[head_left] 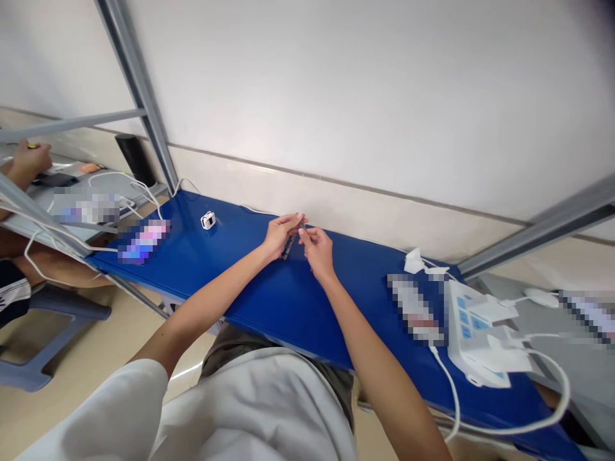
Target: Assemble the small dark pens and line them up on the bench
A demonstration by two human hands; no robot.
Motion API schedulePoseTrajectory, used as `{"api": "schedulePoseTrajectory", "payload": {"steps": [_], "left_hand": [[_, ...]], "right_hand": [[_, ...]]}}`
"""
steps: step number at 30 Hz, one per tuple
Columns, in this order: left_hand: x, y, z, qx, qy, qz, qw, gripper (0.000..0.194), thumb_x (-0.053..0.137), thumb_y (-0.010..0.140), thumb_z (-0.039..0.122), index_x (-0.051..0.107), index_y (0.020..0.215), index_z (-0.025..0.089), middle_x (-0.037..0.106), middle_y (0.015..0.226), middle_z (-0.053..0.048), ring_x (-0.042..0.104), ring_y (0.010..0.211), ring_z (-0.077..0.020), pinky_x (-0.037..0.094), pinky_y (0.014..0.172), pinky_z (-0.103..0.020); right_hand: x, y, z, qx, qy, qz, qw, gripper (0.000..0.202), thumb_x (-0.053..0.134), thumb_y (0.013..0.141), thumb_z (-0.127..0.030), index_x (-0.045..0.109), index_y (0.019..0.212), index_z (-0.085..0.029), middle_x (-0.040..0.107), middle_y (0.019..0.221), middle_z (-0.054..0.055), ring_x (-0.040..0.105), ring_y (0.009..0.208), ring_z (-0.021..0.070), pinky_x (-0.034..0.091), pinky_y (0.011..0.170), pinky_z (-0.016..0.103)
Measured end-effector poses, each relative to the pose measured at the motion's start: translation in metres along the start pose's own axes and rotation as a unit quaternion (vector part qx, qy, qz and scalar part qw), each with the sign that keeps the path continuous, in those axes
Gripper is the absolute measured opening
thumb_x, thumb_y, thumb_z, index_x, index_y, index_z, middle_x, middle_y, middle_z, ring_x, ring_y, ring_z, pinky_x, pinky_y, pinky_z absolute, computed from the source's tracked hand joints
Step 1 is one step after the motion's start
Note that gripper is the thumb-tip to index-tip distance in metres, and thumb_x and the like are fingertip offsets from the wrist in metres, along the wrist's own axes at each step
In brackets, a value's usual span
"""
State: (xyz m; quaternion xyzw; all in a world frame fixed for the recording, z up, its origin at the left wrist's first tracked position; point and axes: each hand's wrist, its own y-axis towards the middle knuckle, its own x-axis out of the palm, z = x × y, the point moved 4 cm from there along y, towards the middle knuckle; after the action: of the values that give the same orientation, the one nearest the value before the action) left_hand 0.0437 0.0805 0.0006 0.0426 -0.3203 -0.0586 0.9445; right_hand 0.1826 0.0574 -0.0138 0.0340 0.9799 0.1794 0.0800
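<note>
Near the back edge of the blue table (250,282), my left hand (280,235) and my right hand (318,248) are close together. Between them is a thin dark item (289,247), slanting down toward the tabletop, its upper end among the fingertips. My left fingers are pinched on its upper part. The thumb and fingers of my right hand are closed on a slim dark piece whose lower end shows beneath the hand. Whether these are two parts of one object I cannot tell.
A small white device (208,221) and a blurred phone (144,242) lie to the left. On the right are another blurred phone (417,310), a white power strip (473,333) with cables and crumpled white tissue (414,261). Another person's hand (33,159) is at the far left.
</note>
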Motion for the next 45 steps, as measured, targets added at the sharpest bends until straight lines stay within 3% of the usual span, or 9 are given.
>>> {"api": "schedulePoseTrajectory", "payload": {"steps": [3,15,23,27,31,34,37,41,45], "left_hand": [[-0.002,0.001,-0.001,0.0,0.0,-0.002,1.0,0.043,0.102,0.078,0.048,0.086,0.101,0.014,0.084,0.112,-0.015,0.076,0.094,-0.0219,0.058,0.081,-0.033],[-0.003,0.003,-0.002,-0.01,-0.019,-0.012,1.0,0.036,0.098,0.083,0.042,0.084,0.101,0.014,0.083,0.112,-0.015,0.074,0.09,-0.0207,0.057,0.083,-0.034],[-0.016,0.009,-0.001,-0.004,0.001,0.039,0.999,0.036,0.097,0.082,0.043,0.086,0.106,0.019,0.084,0.127,-0.013,0.077,0.111,-0.0229,0.053,0.096,-0.032],[-0.014,0.009,-0.003,-0.008,0.025,0.02,0.999,0.038,0.096,0.08,0.046,0.086,0.105,0.019,0.084,0.126,-0.013,0.077,0.12,-0.0267,0.053,0.104,-0.035],[-0.014,0.01,-0.004,-0.005,0.024,0.017,1.0,0.045,0.088,0.087,0.059,0.084,0.106,0.018,0.084,0.124,-0.016,0.076,0.123,-0.03,0.054,0.11,-0.041],[-0.02,0.012,-0.001,-0.003,0.015,0.039,0.999,0.046,0.086,0.088,0.062,0.081,0.103,0.018,0.084,0.121,-0.017,0.076,0.124,-0.0313,0.054,0.113,-0.044],[-0.025,0.014,0.002,-0.007,-0.001,0.061,0.998,0.046,0.085,0.088,0.062,0.078,0.101,0.019,0.084,0.116,-0.016,0.076,0.122,-0.0305,0.054,0.112,-0.045],[-0.027,0.015,0.005,0.002,-0.003,0.075,0.997,0.042,0.084,0.09,0.059,0.077,0.098,0.018,0.082,0.106,-0.013,0.076,0.108,-0.0258,0.055,0.103,-0.04],[-0.026,0.014,0.007,0.006,0.006,0.082,0.997,0.04,0.082,0.093,0.058,0.075,0.094,0.018,0.079,0.1,-0.01,0.073,0.097,-0.0216,0.054,0.096,-0.036]], "right_hand": [[-0.003,0.001,0.002,-0.003,0.006,0.005,1.0,0.058,0.079,0.089,-0.081,0.066,0.092,-0.025,0.073,0.078,0.004,0.051,0.053,0.0146,0.04,0.046,0.028],[0.006,-0.002,-0.006,0.06,0.124,-0.055,0.989,0.054,0.083,0.087,-0.076,0.069,0.092,-0.025,0.067,0.075,0.001,0.036,0.045,0.0096,0.027,0.041,0.029],[-0.018,0.012,-0.008,0.077,0.244,0.017,0.966,0.048,0.094,0.081,-0.064,0.072,0.099,-0.025,0.077,0.094,0.005,0.057,0.06,0.0136,0.039,0.042,0.027],[-0.032,0.018,-0.004,0.071,0.318,0.095,0.94,0.046,0.097,0.082,-0.062,0.073,0.097,-0.025,0.074,0.096,0.002,0.068,0.079,0.0148,0.054,0.058,0.025],[-0.036,0.02,0.0,0.099,0.386,0.098,0.912,0.039,0.092,0.092,-0.055,0.066,0.092,-0.025,0.074,0.097,0.001,0.074,0.093,0.0169,0.063,0.084,0.032],[-0.039,0.023,-0.001,0.112,0.433,0.089,0.89,0.031,0.083,0.103,-0.049,0.064,0.093,-0.026,0.058,0.076,-0.005,0.062,0.068,0.0128,0.06,0.07,0.028],[-0.044,0.025,-0.002,0.137,0.465,0.066,0.872,0.042,0.065,0.113,-0.056,0.057,0.086,-0.026,0.036,0.064,-0.008,0.036,0.049,0.0112,0.042,0.047,0.022],[-0.054,0.025,-0.004,0.167,0.488,0.042,0.856,0.063,0.043,0.116,-0.069,0.039,0.071,-0.025,0.021,0.059,-0.008,0.018,0.046,0.012,0.026,0.038,0.024],[-0.063,0.02,-0.004,0.173,0.488,0.064,0.853,0.063,0.04,0.113,-0.066,0.026,0.067,-0.026,0.019,0.057,-0.007,0.013,0.047,0.0129,0.024,0.037,0.026]]}}
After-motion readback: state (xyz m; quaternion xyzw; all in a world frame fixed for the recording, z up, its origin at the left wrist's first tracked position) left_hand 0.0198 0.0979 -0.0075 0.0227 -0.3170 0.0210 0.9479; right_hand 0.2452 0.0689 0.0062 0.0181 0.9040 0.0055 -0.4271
